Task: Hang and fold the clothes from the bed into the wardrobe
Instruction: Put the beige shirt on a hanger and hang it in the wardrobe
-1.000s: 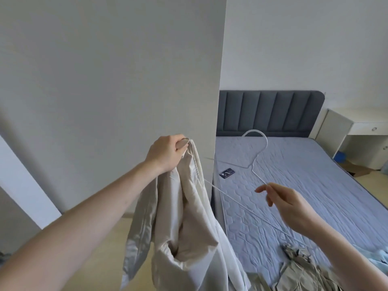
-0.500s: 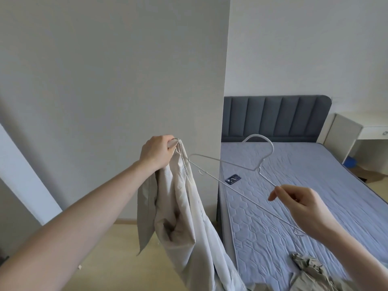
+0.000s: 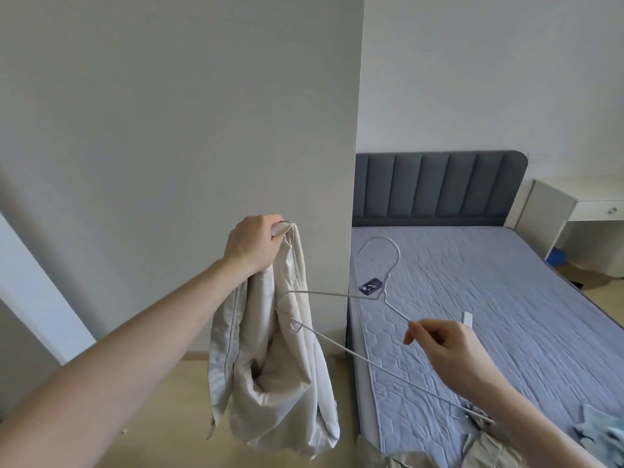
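Both my hands are full beside the bed [image 3: 489, 298]: left hand [image 3: 251, 244] clenches the cream garment [image 3: 270, 366]; right hand [image 3: 449, 349] fingers pinch the white hanger [image 3: 388, 298].

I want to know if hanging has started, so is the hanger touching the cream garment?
Cannot tell. In the head view the hanger's left tip overlaps the garment, but one view cannot show contact or gap.

khaki clothes [image 3: 486, 450] and pale blue garment [image 3: 604, 430] cropped by frame edge, desk [image 3: 574, 211] cropped right
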